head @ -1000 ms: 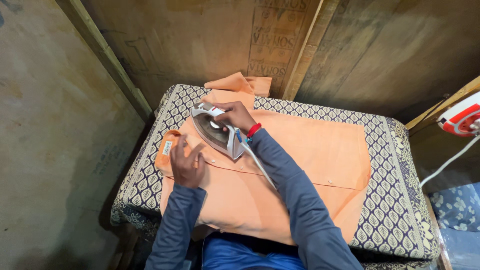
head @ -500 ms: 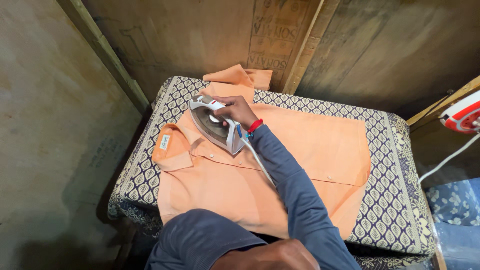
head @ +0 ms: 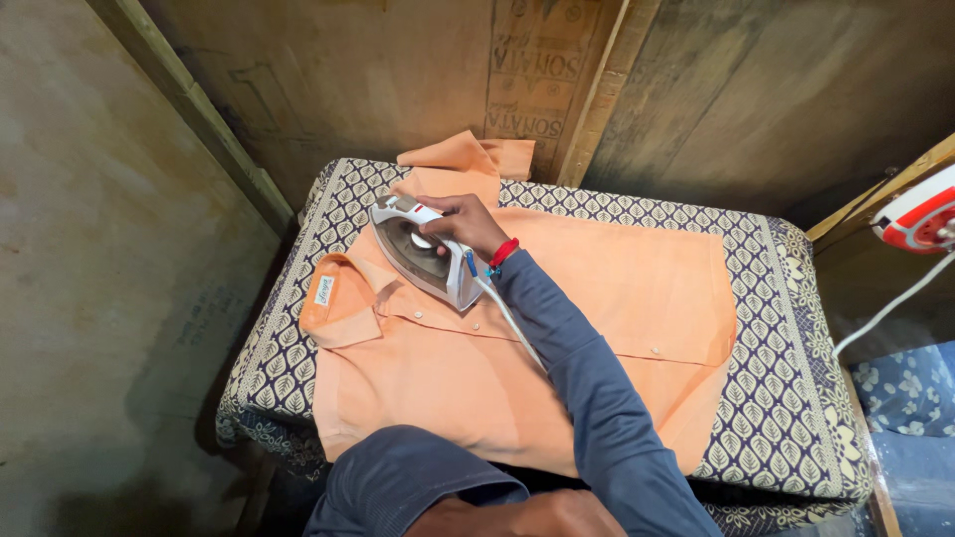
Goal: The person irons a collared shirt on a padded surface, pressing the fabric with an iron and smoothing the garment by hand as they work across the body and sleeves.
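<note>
An orange button-up shirt point(head: 557, 328) lies spread flat on a table padded with a blue-and-cream patterned cloth point(head: 786, 388). My right hand point(head: 466, 223) grips the handle of a white and grey electric iron point(head: 416, 251), tilted up on its side over the shirt's shoulder near the collar point(head: 338, 298). The iron's white cord point(head: 505, 310) trails back along my blue sleeve. My left hand is out of sight; only its arm in a blue sleeve point(head: 408, 477) shows at the bottom edge, drawn back close to my body.
A folded orange sleeve point(head: 453, 164) lies at the table's far edge. Wooden plank walls and a slanted beam point(head: 189, 109) close in the back and left. A red-and-white device point(head: 920, 214) with a white cable point(head: 885, 313) sits at the right.
My left hand has left the collar and pulled back out of view toward my body. My right hand keeps holding the iron at the same spot.
</note>
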